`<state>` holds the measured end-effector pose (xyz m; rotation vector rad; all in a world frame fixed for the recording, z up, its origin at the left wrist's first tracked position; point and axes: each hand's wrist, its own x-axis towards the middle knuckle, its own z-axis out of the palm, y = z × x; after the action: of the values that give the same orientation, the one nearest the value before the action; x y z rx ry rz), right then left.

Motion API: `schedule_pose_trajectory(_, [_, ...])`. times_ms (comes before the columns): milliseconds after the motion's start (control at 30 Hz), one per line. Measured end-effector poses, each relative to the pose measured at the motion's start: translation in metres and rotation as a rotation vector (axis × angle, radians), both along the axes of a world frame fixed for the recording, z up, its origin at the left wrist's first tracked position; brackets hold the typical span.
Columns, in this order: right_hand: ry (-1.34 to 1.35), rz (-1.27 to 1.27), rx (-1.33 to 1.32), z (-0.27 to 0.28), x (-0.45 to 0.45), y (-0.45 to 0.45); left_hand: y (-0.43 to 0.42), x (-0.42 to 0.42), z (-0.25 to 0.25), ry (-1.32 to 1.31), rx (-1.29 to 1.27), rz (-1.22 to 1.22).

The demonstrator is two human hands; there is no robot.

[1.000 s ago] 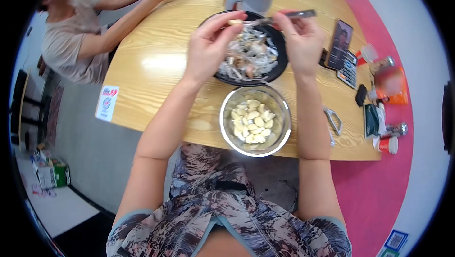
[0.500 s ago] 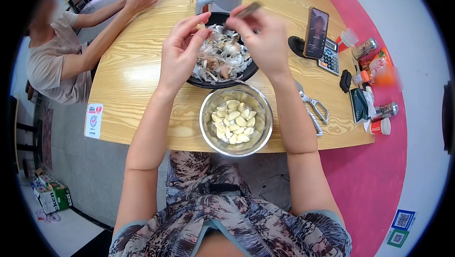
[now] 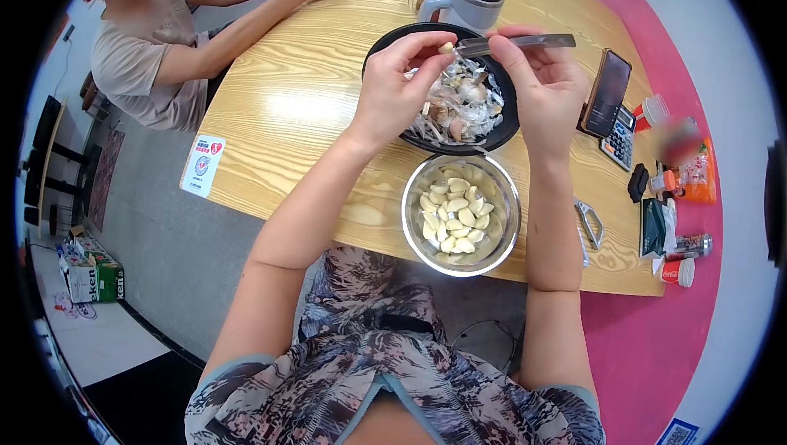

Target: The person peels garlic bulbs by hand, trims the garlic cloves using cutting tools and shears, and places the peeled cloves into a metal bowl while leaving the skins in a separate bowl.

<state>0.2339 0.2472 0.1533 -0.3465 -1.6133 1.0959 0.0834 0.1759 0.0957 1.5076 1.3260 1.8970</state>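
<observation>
Pinching a garlic clove (image 3: 446, 48), probably light, firm and slightly slippery, so best held by its broad sides, in the left hand (image 3: 396, 91) over the black dish (image 3: 508, 121) of papery skins (image 3: 463, 109), and gripping a slim knife-like tool (image 3: 541, 41) in the right hand (image 3: 548, 88).

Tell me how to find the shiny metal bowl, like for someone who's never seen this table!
Start at the big wooden table, then go to its edge nearest the camera. The shiny metal bowl is there, just nearer than the black dish. That dish is piled with papery peels, but this bowl is silver and holds smooth, pale cloves.
</observation>
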Motion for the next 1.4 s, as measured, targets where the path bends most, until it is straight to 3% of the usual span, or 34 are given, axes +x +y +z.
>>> schedule_pose_trajectory(267, [0.005, 0.014, -0.006, -0.002, 0.000, -0.003, 0.005, 0.005, -0.003, 0.013, 0.168, 0.059])
schedule_pose_trajectory(367, [0.035, -0.028, -0.048, -0.002, 0.000, 0.000, 0.003, 0.004, 0.000, -0.040, 0.112, -0.021])
schedule_pose_trajectory(433, [0.042, -0.086, -0.052, 0.000, 0.002, 0.001, 0.001, 0.007, 0.007, -0.269, 0.123, -0.168])
schedule_pose_trajectory(533, [-0.027, -0.119, -0.006, -0.001, 0.003, 0.007, -0.002, 0.002, 0.012, -0.351, 0.067, -0.220])
schedule_pose_trajectory(967, [0.006, -0.014, 0.000, -0.007, -0.005, -0.002, 0.001, 0.001, 0.006, -0.355, 0.076, -0.230])
schedule_pose_trajectory(1267, [-0.060, -0.162, 0.073, 0.001, 0.004, 0.006, 0.000, -0.007, 0.009, -0.524, -0.011, -0.293])
schedule_pose_trajectory(1400, [-0.020, -0.055, 0.048, 0.002, 0.002, 0.003, 0.000, -0.011, 0.006, -0.546, -0.037, -0.319])
